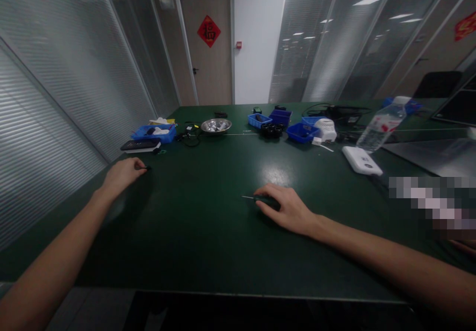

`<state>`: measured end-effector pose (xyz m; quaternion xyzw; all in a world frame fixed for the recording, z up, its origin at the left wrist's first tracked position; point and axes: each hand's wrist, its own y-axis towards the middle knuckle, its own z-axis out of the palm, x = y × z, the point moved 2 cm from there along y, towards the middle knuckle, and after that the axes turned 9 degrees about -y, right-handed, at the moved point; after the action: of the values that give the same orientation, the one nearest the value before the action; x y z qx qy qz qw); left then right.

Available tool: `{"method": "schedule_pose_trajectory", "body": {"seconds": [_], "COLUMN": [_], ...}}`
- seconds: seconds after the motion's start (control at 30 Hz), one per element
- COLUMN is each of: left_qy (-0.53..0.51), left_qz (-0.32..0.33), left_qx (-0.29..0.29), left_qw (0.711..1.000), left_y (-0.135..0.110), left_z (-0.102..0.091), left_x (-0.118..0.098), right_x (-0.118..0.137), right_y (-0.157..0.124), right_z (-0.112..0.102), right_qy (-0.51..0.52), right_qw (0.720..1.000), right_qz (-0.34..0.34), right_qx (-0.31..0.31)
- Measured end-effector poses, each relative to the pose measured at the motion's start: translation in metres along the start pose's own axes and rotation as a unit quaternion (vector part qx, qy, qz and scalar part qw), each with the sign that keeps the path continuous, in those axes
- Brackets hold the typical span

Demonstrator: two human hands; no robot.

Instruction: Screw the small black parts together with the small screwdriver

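Note:
My right hand [286, 207] rests near the middle of the green table, its fingers wrapped round the dark handle of a screwdriver [268, 201]. The thin metal shaft points left, just above or on the tabletop; I cannot tell which. Over the table's left side, my left hand [124, 174] pinches a small black piece [148, 168] between thumb and fingertips. Its kind is too small to make out. Just beyond that hand lies a flat black device [140, 145] on something white.
Behind stand a blue tray [169, 135], a metal bowl [216, 127] of small parts, blue bins [299, 134] and black cables [191, 135]. To the right are a white power bank [362, 160], a tilted-looking water bottle [383, 125] and a laptop [427, 155]. The table's front edge [238, 294] is near me.

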<state>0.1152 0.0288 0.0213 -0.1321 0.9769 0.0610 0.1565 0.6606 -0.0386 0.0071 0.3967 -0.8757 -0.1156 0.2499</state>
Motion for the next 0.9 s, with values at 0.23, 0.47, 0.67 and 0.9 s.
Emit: {"method": "schedule_pose_trajectory", "body": {"seconds": [0.23,0.47,0.67,0.9], "left_qy": [-0.039,-0.194,-0.299,-0.289], "left_qz": [0.025,0.206,0.333,0.384], "left_qx": [0.034,0.162,0.229,0.204], "left_qw": [0.998,0.945,0.864,0.853], "left_y": [0.001,-0.058,-0.137,-0.15], "left_z": [0.005,0.046,0.075,0.084], "left_x": [-0.009,-0.125,-0.231,-0.239], "right_x": [0.001,0.004,0.004,0.002], "right_y": [0.001,0.003,0.002,0.002], "right_z": [0.0,0.0,0.001,0.003], "right_qy": [-0.007,-0.023,-0.034,-0.051], "right_qw": [1.0,0.999,0.999,0.997], "right_qz": [-0.007,-0.007,-0.005,-0.009], "right_qx": [0.004,0.026,0.04,0.054]}}
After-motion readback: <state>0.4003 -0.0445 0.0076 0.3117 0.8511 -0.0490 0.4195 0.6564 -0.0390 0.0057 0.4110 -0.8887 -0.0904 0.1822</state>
